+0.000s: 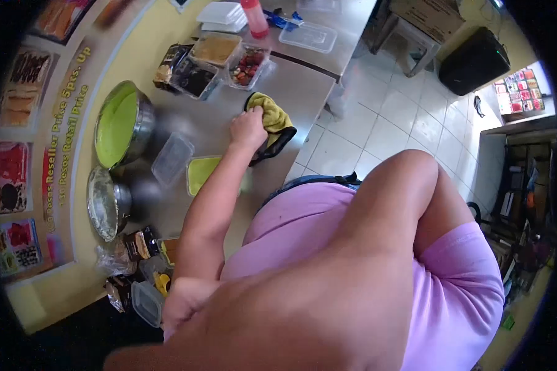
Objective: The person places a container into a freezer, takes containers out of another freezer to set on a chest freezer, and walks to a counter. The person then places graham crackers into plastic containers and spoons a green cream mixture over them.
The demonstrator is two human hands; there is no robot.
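Observation:
My left hand (248,128) is closed on a yellow-green cloth (272,116) with dark edging, pressed to the metal tabletop (229,114) near its edge. Beside my left forearm sits a clear tub with a green filling (202,173), partly covered by the arm. A clear plastic lid (172,159) lies to its left. By the wall stands a metal bowl of green mixture (116,123), with a second metal bowl (104,203) below it in view. My right arm is bent up close to the camera, its hand outside the view.
Farther along are tubs with red and dark pieces (247,65), brown filling (216,48) and dark filling (195,79). A red bottle (254,18) stands by white boxes (221,15) and a clear lid (307,37). Packets (141,243) and a tub (147,303) sit lower left.

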